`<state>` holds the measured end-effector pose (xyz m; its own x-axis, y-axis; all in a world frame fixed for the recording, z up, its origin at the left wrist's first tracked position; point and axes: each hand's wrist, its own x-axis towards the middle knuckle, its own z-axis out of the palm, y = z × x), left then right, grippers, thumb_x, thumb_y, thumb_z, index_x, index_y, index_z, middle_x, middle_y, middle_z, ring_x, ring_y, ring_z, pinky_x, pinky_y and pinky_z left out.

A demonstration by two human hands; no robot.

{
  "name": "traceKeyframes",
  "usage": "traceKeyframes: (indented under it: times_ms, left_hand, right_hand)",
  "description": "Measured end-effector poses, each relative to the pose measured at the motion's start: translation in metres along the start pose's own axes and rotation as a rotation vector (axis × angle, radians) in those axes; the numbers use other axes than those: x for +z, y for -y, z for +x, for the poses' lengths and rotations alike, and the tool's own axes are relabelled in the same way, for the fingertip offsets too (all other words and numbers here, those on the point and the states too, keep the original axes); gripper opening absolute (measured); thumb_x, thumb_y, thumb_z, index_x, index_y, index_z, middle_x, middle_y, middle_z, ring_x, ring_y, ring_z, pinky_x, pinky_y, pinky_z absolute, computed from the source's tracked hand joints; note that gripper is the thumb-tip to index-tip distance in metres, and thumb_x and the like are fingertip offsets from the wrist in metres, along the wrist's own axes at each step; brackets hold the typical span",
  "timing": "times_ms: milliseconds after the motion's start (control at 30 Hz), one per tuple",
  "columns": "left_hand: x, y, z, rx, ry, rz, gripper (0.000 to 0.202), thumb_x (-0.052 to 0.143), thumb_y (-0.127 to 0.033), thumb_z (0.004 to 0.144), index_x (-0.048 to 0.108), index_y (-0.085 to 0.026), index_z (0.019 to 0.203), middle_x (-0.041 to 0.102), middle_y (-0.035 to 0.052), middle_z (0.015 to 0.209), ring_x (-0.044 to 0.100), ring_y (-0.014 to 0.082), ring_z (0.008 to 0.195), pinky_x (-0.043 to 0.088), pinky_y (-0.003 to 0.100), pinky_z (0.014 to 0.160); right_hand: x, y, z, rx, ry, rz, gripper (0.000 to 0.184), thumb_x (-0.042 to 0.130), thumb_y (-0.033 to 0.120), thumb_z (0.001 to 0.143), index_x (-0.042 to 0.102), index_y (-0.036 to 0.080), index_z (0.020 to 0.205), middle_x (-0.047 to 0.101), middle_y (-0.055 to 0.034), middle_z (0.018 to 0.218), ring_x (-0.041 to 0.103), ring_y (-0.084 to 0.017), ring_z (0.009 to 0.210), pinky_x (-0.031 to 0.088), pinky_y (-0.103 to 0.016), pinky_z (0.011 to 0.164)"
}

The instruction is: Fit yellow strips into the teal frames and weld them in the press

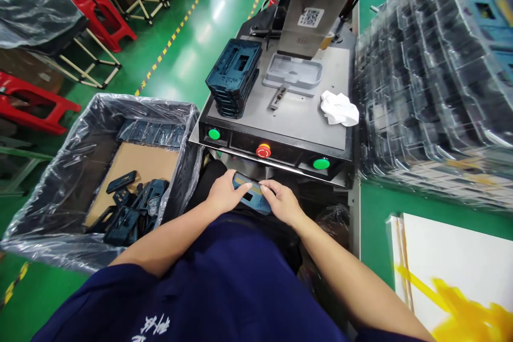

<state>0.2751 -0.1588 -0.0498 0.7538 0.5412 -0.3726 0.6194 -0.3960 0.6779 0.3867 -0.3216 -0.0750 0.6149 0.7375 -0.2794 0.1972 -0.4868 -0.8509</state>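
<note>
Above my lap I hold a blue-grey plastic housing point(260, 202) with a dark rectangular window and a yellowish strip along its far edge. My left hand point(227, 192) grips its left end, thumb on the upper face. At the strip's right end, the fingers of my right hand point(282, 201) are pinched against the housing. Just beyond stands a bench machine with a grey metal top point(240, 127). It carries a stack of dark blue housings point(234, 72), a pale grey fixture point(294, 72) and a crumpled white cloth point(340, 108).
Two green buttons point(214, 134) and a red stop button point(263, 150) line the machine's front. To the left, a plastic-lined bin point(48, 197) holds loose dark housings point(132, 214). Tall stacked clear trays point(425, 91) stand right, near white boards point(460, 251) with yellow tape.
</note>
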Motion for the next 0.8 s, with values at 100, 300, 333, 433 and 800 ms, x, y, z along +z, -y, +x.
traceKeyframes:
  times_ms: [100, 300, 333, 433, 800]
  left_hand:
    - [0.002, -0.009, -0.008, 0.001, -0.09, 0.081, 0.082, 0.079, -0.058, 0.059, 0.05, -0.016, 0.123, 0.062, 0.0149, 0.119, 0.06, 0.0299, 0.108, 0.046, 0.037, 0.088]
    - [-0.004, -0.008, -0.006, -0.013, -0.051, 0.005, 0.038, 0.061, -0.046, 0.082, 0.059, -0.022, 0.112, 0.069, 0.003, 0.091, 0.067, 0.0198, 0.083, 0.048, 0.03, 0.078]
    - [-0.005, -0.006, -0.004, -0.024, -0.044, -0.03, 0.033, 0.058, -0.043, 0.084, 0.06, -0.022, 0.11, 0.069, 0.0016, 0.086, 0.067, 0.0178, 0.077, 0.048, 0.028, 0.074]
    - [-0.004, 0.0, 0.0, -0.054, -0.013, -0.157, 0.029, 0.052, -0.04, 0.087, 0.062, -0.021, 0.107, 0.065, -0.0019, 0.072, 0.065, 0.0141, 0.06, 0.047, 0.026, 0.066]
    - [-0.013, 0.006, 0.002, -0.282, 0.014, -0.908, 0.067, 0.08, -0.06, 0.055, 0.066, -0.014, 0.101, 0.066, 0.0005, 0.079, 0.056, 0.0104, 0.059, 0.048, 0.023, 0.058]
  right_hand:
    - [0.006, 0.0, -0.002, -0.069, 0.002, 0.064, 0.038, 0.042, 0.043, 0.092, 0.068, 0.023, 0.111, 0.071, -0.0062, 0.103, 0.065, -0.024, 0.093, 0.05, -0.036, 0.081]
    - [0.006, -0.009, -0.001, -0.041, 0.0, 0.167, 0.042, 0.044, 0.05, 0.092, 0.069, 0.02, 0.109, 0.071, -0.007, 0.098, 0.065, -0.024, 0.087, 0.05, -0.038, 0.078]
    - [0.006, -0.011, 0.001, -0.032, 0.009, 0.188, 0.043, 0.044, 0.05, 0.092, 0.069, 0.02, 0.109, 0.07, -0.007, 0.097, 0.065, -0.024, 0.086, 0.05, -0.038, 0.077]
    - [0.006, -0.012, 0.003, -0.017, 0.021, 0.217, 0.042, 0.044, 0.049, 0.093, 0.069, 0.02, 0.109, 0.07, -0.0077, 0.098, 0.065, -0.024, 0.085, 0.051, -0.039, 0.078]
    - [-0.032, 0.023, -0.022, -0.588, -0.015, -0.405, 0.086, 0.084, 0.046, 0.068, 0.047, 0.017, 0.139, 0.046, -0.0179, 0.14, 0.046, -0.029, 0.127, 0.043, -0.043, 0.104]
